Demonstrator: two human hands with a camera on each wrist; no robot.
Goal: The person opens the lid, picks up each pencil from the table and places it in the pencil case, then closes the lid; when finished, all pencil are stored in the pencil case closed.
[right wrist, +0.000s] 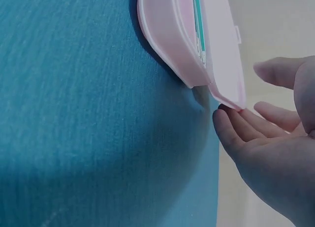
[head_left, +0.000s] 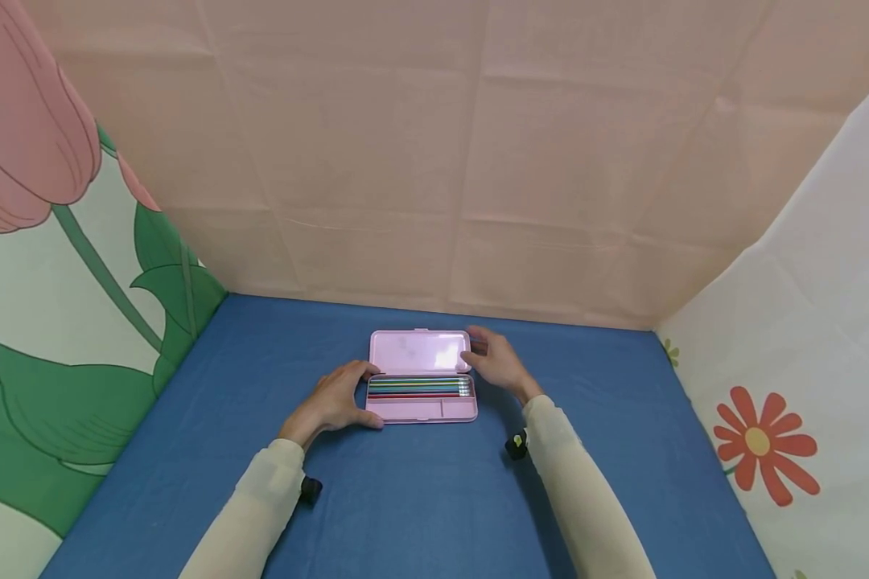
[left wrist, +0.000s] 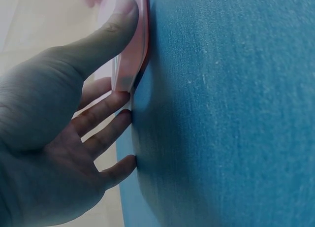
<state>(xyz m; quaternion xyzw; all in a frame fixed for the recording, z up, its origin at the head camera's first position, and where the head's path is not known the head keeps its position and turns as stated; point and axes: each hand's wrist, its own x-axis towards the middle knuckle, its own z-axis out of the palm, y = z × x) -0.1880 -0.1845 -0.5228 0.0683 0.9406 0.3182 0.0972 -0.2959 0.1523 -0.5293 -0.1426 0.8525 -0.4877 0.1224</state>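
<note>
A pink pencil case (head_left: 403, 411) lies on the blue surface with its lid (head_left: 418, 351) raised behind it. Several coloured pencils (head_left: 414, 388) lie side by side in its back compartment. At the case's left end, my left hand (head_left: 336, 398) holds it, thumb along the front wall and fingers round the left end. My right hand (head_left: 502, 363) is at the lid's right edge. In the right wrist view its fingertips (right wrist: 221, 119) touch the lid's edge from behind, while the thumb stands apart in front.
Blue cloth (head_left: 420, 498) covers the surface. A beige sheet (head_left: 434, 161) rises at the back. Flower-printed panels stand at the left (head_left: 101, 305) and right (head_left: 789, 354). In the case's front part, a low divider (head_left: 442, 408) separates two compartments.
</note>
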